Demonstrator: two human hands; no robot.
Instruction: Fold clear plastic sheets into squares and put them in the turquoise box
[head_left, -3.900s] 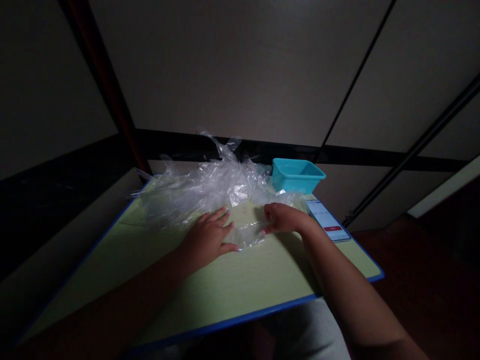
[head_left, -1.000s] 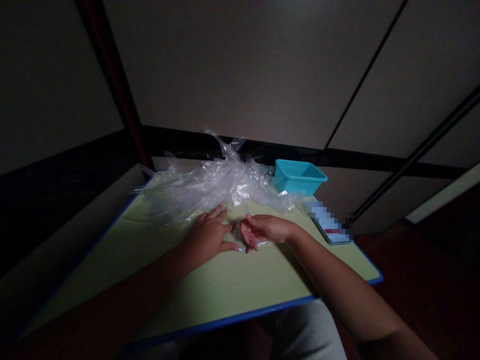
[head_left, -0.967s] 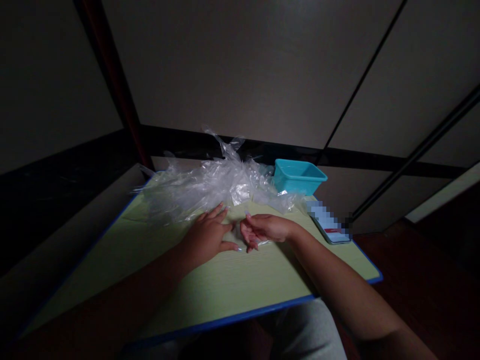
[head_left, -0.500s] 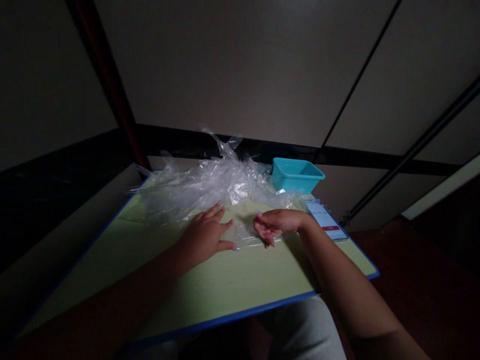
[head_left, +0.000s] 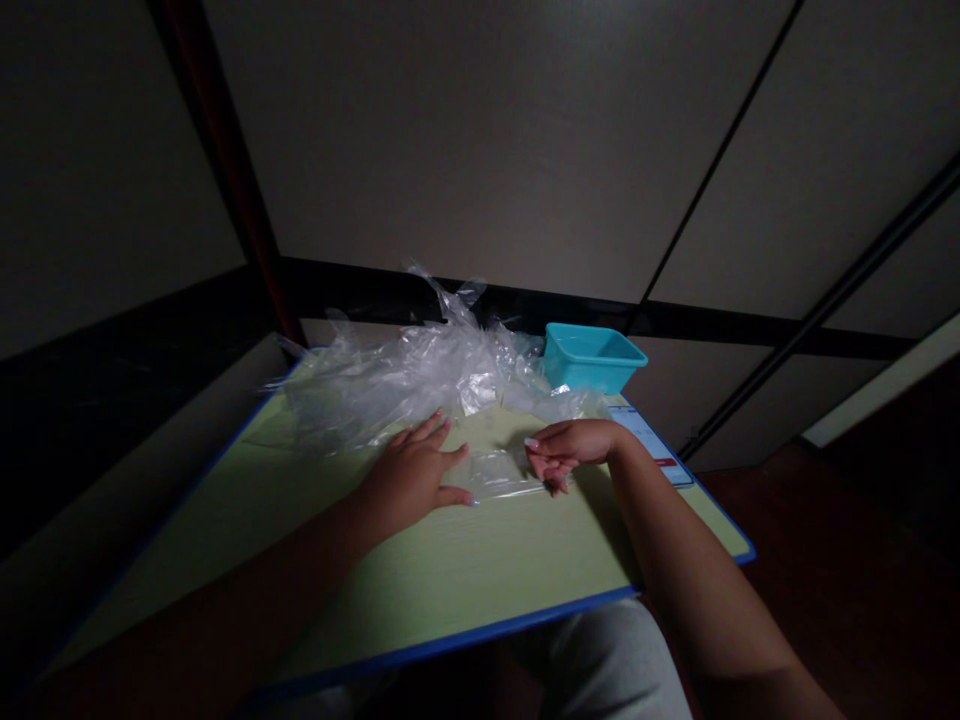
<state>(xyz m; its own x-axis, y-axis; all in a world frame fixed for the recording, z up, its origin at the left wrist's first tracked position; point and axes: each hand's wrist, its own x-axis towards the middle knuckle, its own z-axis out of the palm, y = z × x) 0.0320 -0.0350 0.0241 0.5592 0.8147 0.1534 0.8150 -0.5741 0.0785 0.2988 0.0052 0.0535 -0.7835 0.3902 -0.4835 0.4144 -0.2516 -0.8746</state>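
Note:
A small flat clear plastic bag point(head_left: 499, 473) lies on the pale green table point(head_left: 465, 570) between my hands. My left hand point(head_left: 412, 475) rests flat on its left end, fingers spread and pressing it down. My right hand point(head_left: 568, 450) is at the bag's right end, palm turned sideways, fingers loosely extended and touching the plastic's edge. Behind both hands sits a crumpled heap of clear plastic bags point(head_left: 405, 380).
A turquoise plastic tub point(head_left: 591, 357) stands at the table's far right corner. A phone point(head_left: 651, 445) with a lit screen lies along the right edge, partly behind my right wrist. The table has a blue rim; dark wall panels rise behind it.
My right hand has slid rightward along the small bag, from beside my left thumb to the bag's right end. My left hand has stayed pressed in place.

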